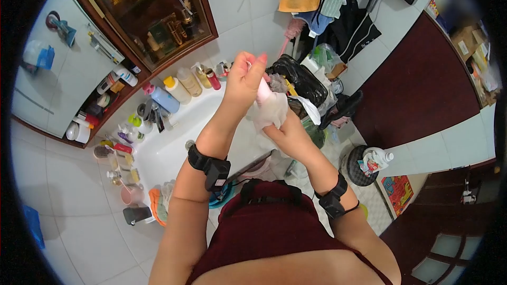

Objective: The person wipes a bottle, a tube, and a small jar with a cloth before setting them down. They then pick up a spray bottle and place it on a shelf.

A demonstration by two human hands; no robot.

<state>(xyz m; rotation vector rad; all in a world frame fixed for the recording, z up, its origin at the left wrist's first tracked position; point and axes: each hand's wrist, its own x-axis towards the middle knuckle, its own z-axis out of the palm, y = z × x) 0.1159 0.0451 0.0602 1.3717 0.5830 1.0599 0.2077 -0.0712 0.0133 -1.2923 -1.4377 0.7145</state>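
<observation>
The right hand (288, 132) grips a white cloth (272, 110) from below, bunched around the lower end of a pink tube (262, 91). The left hand (244, 82) closes on the tube's upper end, so its long axis runs upright between them, over the sink (174, 142).

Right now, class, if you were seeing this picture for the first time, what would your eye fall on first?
First, the two raised hands at the centre: the left hand grips a pink tube while the right hand holds a white cloth around it. Below them lies a white sink, with a row of bottles along its far edge.
</observation>
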